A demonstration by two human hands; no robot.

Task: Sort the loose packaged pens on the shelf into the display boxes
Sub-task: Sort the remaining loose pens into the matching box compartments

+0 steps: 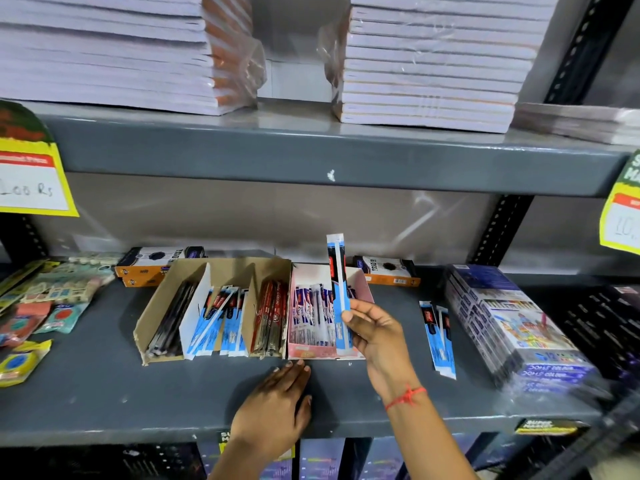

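My right hand [375, 336] holds a blue-and-white packaged pen [338, 271] upright over the pink display box [313, 353]. My left hand [282, 398] rests flat on the grey shelf [104, 393] just in front of the boxes, fingers together, holding nothing. Left of the pink box stand a brown cardboard box [152, 317] of black pens, a white box [194, 313] of blue packaged pens, and a brown section with red packaged pens [272, 315]. Two loose blue packaged pens [438, 336] lie on the shelf to the right of my right hand.
Stacked colour-pencil packs [512, 327] sit at the right. Eraser and sharpener packets [41, 306] lie at the left. Orange-and-black boxes [156, 265] stand behind the display boxes. The upper shelf [311, 150] overhangs, loaded with wrapped notebooks [433, 64]. Yellow price tags [31, 181] hang at both sides.
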